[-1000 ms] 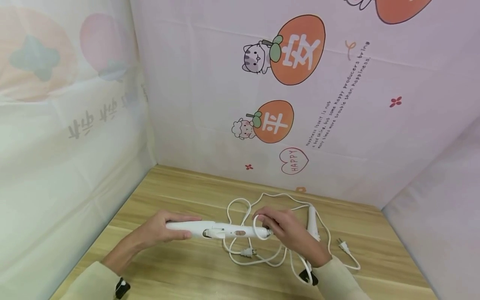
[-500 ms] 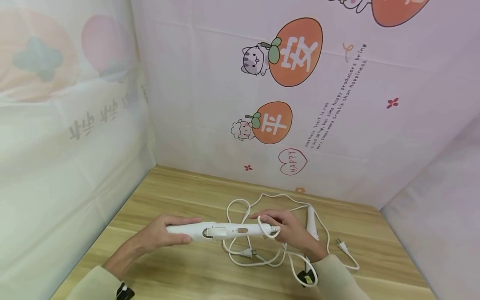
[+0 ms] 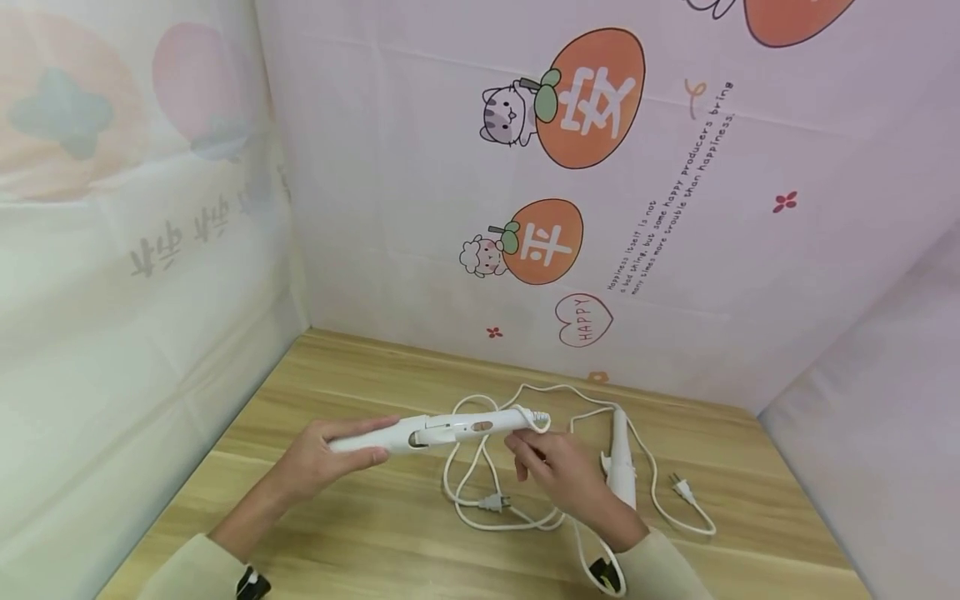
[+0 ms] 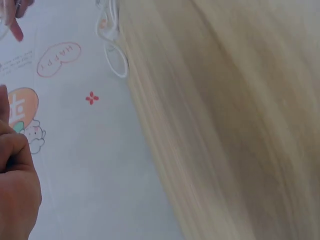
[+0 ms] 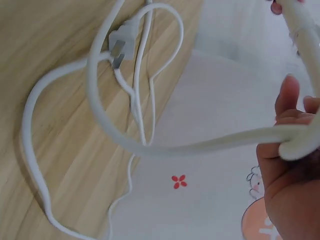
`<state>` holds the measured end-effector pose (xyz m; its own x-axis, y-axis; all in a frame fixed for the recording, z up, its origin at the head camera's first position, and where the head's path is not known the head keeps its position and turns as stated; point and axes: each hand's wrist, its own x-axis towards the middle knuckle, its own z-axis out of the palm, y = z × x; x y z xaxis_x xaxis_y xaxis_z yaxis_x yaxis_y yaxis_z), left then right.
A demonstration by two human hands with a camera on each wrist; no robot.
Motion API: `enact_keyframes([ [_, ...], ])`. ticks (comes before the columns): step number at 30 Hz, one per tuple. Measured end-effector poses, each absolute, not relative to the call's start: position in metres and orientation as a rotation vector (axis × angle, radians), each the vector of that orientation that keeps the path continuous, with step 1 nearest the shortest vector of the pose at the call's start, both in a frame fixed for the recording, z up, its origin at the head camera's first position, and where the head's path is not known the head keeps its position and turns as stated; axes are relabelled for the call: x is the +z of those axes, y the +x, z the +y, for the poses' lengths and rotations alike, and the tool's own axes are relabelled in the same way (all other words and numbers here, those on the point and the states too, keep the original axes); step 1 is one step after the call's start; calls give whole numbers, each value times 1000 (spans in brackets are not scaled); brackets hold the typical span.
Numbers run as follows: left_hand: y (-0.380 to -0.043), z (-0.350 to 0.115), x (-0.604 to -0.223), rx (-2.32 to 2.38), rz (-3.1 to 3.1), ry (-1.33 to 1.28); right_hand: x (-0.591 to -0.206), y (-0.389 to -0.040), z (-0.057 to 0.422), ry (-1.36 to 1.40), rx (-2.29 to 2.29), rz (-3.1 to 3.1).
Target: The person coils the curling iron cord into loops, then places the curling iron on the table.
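My left hand (image 3: 309,462) grips the wide end of a white curling iron (image 3: 390,435), with the thumb below and fingers above. The iron is held over the table, its handle end raised to the right. A white cord (image 5: 175,152) leaves that end and loops around it. Just below the handle end, my right hand (image 3: 566,475) has curled fingers; in the right wrist view the cord runs across them, pinched there. In the left wrist view only part of my left hand (image 4: 20,195) shows, and the iron is out of sight.
A second white curling iron (image 3: 621,454) lies at the right, partly hidden by my right forearm. Its plug (image 3: 682,490) rests further right. Another plug (image 3: 492,502) lies among loose cord coils on the wooden table (image 3: 390,533). Printed cloth walls (image 3: 405,208) enclose the table.
The curling iron's handle end has risen, so the iron now tilts up to the right. My right hand has dropped below that end, and the cord loop sits round the handle's tip.
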<state>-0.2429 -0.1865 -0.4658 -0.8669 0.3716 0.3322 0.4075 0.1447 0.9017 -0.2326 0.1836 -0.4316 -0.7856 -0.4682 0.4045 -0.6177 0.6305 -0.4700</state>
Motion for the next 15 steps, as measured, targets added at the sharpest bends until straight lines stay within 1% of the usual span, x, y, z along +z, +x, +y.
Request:
enact_keyframes([
  [2, -242, -184, -466, -1785, -2334, -814, -430, -230, 180, 922, 786, -2625],
  [4, -242, -183, -467, -1680, -2299, -851, -428, -227, 179, 951, 784, -2644],
  [10, -243, -182, -464, -1408, -2163, -917, -420, -224, 184, 934, 1070, -2750],
  [13, -245, -185, -463, -1346, -2146, -890, -416, -222, 188, 954, 1194, -2767],
  [15, -247, -189, -464, -1347, -2171, -876, -413, -221, 190, 983, 1182, -2777],
])
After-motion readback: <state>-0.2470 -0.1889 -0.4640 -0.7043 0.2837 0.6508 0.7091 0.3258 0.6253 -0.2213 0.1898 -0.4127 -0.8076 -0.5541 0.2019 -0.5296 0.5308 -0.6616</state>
